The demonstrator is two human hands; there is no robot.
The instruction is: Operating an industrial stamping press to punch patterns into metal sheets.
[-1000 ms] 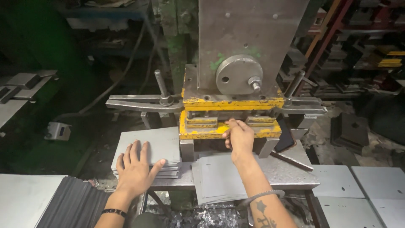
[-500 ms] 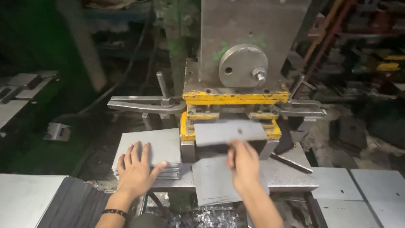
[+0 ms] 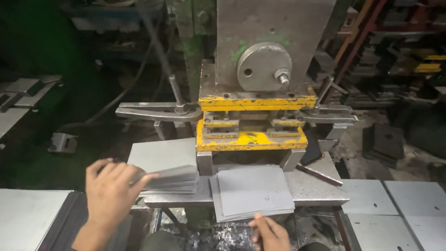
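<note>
While the left hand (image 3: 110, 188) curls its fingers over the near edge of a stack of thin grey metal sheets (image 3: 169, 179) on the grey steel press table (image 3: 316, 188), the right hand (image 3: 271, 232) rests loosely open. Its fingertips touch the front edge of a second pile of square grey sheets (image 3: 253, 190), which lies just below the yellow-painted press die (image 3: 251, 122).

packages: none in view.
labels: none to be seen on the press, the metal sheets or the surface.
signs: none visible on the machine or in the dark background.
screens: none in view.
unclear: the shelves at far right are too dim and blurred to tell.
</note>
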